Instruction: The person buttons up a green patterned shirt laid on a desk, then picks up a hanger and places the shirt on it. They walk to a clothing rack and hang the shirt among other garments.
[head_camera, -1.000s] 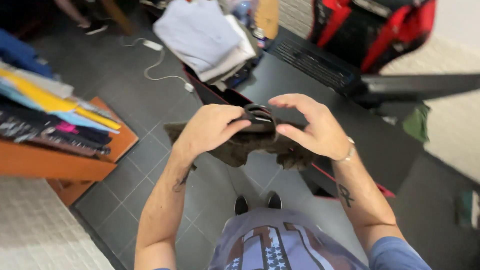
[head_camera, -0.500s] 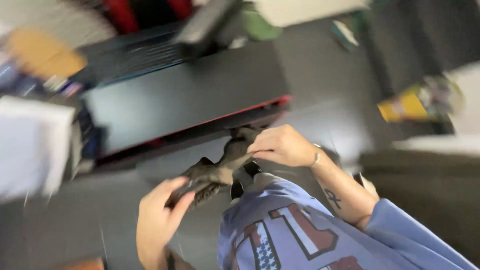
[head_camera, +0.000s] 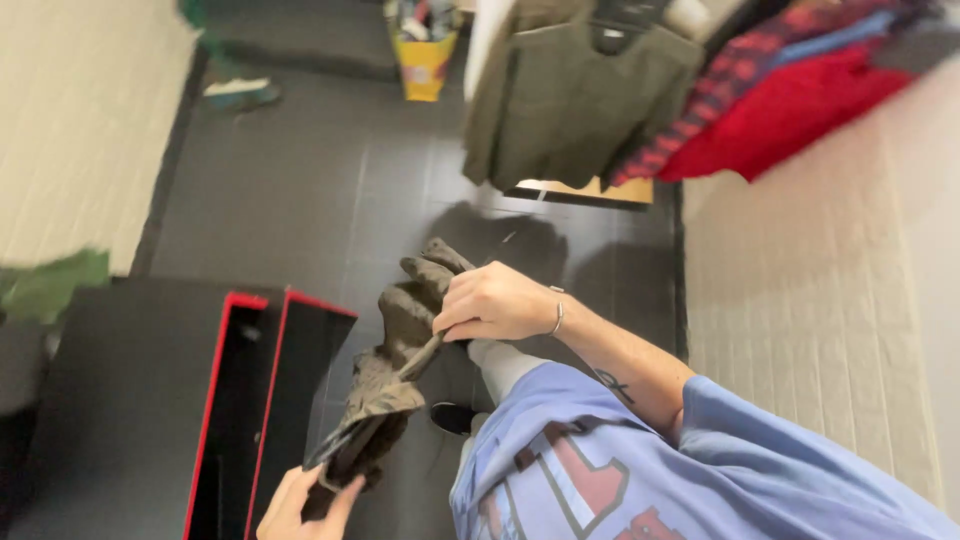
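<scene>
A crumpled dark olive-brown garment (head_camera: 395, 370) hangs stretched between both my hands, above the dark tiled floor. My right hand (head_camera: 495, 302) grips its upper end, with a thin bracelet on the wrist. At the bottom edge of the head view my left hand (head_camera: 300, 505) holds the lower end, together with what looks like a dark hanger or strap. Part of my left hand is cut off by the frame. Below are my blue printed shirt (head_camera: 640, 470) and one dark shoe (head_camera: 455, 417).
A black box-like table with red edges (head_camera: 150, 400) stands at the left. Hanging clothes, an olive shirt (head_camera: 570, 100) and red and plaid garments (head_camera: 790, 90), fill the top right. A yellow bag (head_camera: 424, 60) sits on the floor far off. Pale tiled flooring lies on both sides.
The head view has swung round from the table toward the hanging clothes. Both hands have kept hold of the garment and moved apart, so it now hangs stretched lengthwise.
</scene>
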